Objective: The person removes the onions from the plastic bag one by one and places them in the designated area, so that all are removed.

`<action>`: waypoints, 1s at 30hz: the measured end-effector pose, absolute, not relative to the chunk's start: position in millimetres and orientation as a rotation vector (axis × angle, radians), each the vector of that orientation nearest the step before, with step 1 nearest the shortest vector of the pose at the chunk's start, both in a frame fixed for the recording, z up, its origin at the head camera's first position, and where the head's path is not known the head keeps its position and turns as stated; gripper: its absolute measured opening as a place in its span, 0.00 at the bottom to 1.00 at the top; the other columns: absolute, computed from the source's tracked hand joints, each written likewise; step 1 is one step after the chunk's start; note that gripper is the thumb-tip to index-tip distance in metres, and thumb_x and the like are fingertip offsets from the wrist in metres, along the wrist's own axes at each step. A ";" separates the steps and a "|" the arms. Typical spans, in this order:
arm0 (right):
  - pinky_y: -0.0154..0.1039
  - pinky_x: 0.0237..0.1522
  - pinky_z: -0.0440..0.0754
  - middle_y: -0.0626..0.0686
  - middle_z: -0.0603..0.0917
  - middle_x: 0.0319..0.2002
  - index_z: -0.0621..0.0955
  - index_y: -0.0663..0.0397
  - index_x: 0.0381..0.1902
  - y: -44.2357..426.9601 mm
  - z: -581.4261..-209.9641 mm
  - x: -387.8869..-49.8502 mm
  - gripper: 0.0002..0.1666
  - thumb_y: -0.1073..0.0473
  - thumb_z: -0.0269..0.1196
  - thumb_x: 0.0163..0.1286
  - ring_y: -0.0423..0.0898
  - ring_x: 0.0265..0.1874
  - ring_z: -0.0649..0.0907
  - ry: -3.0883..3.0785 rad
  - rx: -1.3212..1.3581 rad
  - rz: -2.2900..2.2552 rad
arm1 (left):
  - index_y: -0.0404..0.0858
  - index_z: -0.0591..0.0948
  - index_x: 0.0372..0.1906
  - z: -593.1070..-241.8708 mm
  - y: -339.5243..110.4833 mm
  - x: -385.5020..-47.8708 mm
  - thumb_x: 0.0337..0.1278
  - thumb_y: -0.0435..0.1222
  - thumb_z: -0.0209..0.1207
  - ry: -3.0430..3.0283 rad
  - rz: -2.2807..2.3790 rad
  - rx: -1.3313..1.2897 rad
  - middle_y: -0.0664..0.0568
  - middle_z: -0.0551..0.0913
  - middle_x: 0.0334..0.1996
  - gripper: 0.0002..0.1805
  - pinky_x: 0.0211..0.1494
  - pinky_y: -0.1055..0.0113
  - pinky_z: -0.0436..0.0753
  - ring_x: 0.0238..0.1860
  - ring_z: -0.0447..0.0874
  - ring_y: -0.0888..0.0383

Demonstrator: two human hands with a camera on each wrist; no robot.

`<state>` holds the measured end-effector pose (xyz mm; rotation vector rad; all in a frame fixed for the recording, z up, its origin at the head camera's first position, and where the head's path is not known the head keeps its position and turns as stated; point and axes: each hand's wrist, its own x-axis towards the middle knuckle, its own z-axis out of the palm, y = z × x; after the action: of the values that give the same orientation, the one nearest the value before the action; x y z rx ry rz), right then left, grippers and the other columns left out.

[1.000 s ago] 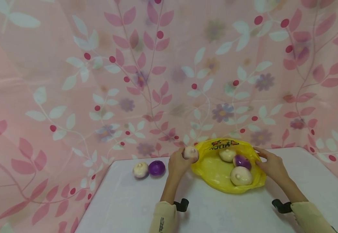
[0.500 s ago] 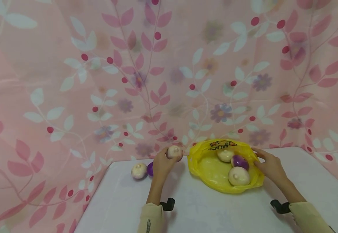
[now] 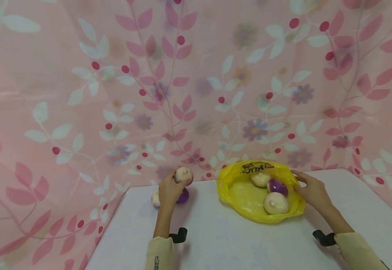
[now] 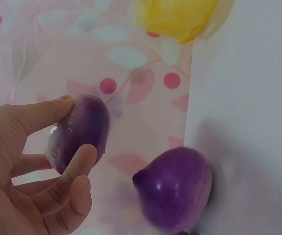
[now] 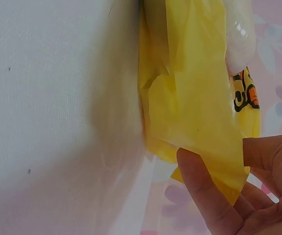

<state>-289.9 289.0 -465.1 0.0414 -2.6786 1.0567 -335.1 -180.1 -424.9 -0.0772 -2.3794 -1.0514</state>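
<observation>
The yellow bag (image 3: 241,195) carries a short row of bold, dark lettering (image 3: 251,171) on the raised far side of its mouth, in the head view. The letters look like "UCK", with the character next to them unclear; angle and creases leave the full word uncertain. Just above the letters, on the same plastic, sits a small orange and black drawing (image 3: 258,164). The right wrist view catches part of the bag's print (image 5: 247,91): thick black curves beside an orange patch, cut off by a fold, so that no letter is certain. The left sleeve (image 3: 163,249) bears a narrow column of dark marks (image 3: 156,263) running lengthwise, too small to read.
</observation>
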 end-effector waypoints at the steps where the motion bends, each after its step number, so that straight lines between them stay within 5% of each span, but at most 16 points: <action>1: 0.47 0.32 0.86 0.77 0.74 0.56 0.67 0.62 0.70 288.8 -465.2 -290.1 0.35 0.65 0.63 0.66 0.74 0.48 0.78 -2.675 0.042 1.052 | 0.37 0.83 0.52 -424.1 -183.4 -334.9 0.45 0.46 0.74 -2.378 -1.056 -0.071 0.43 0.87 0.42 0.28 0.41 0.50 0.84 0.36 0.87 0.46; 6: 0.49 0.34 0.86 0.77 0.75 0.56 0.68 0.63 0.70 288.4 -465.0 -290.5 0.35 0.66 0.63 0.65 0.74 0.47 0.79 -2.657 0.054 1.043 | 0.37 0.82 0.55 -420.9 -201.6 -333.9 0.47 0.47 0.74 -2.393 -1.062 -0.001 0.41 0.86 0.44 0.30 0.32 0.54 0.85 0.21 0.86 0.53; 13: 0.55 0.40 0.84 0.77 0.74 0.57 0.68 0.62 0.70 287.5 -463.6 -290.9 0.35 0.66 0.63 0.66 0.75 0.51 0.76 -2.665 0.045 1.041 | 0.33 0.81 0.57 -415.2 -229.7 -331.9 0.47 0.48 0.74 -2.377 -1.015 0.074 0.38 0.85 0.46 0.33 0.44 0.45 0.82 0.44 0.84 0.39; 16: 0.57 0.41 0.83 0.77 0.74 0.57 0.67 0.62 0.70 287.3 -464.0 -291.5 0.35 0.66 0.63 0.66 0.76 0.52 0.76 -2.665 0.038 1.044 | 0.31 0.80 0.58 -411.0 -239.7 -329.5 0.47 0.47 0.74 -2.367 -1.015 0.093 0.36 0.84 0.48 0.35 0.44 0.44 0.82 0.45 0.84 0.38; 23: 0.52 0.36 0.85 0.77 0.74 0.57 0.68 0.62 0.70 287.6 -466.5 -291.6 0.35 0.66 0.63 0.66 0.74 0.49 0.78 -2.651 0.045 1.051 | 0.32 0.77 0.61 -408.4 -262.5 -324.7 0.51 0.48 0.72 -2.361 -1.043 0.178 0.36 0.83 0.50 0.36 0.17 0.63 0.79 0.16 0.84 0.50; 30: 0.42 0.29 0.85 0.77 0.74 0.57 0.67 0.62 0.71 287.4 -465.8 -289.4 0.35 0.66 0.63 0.66 0.68 0.41 0.82 -2.655 0.038 1.074 | 0.36 0.75 0.64 -415.5 -289.7 -320.3 0.54 0.48 0.69 -2.352 -1.176 0.252 0.36 0.80 0.52 0.35 0.16 0.65 0.80 0.20 0.87 0.51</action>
<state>-289.4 287.4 -465.8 0.0383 -2.6550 1.0740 -320.3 -289.7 -415.5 0.2518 -2.3519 -1.1760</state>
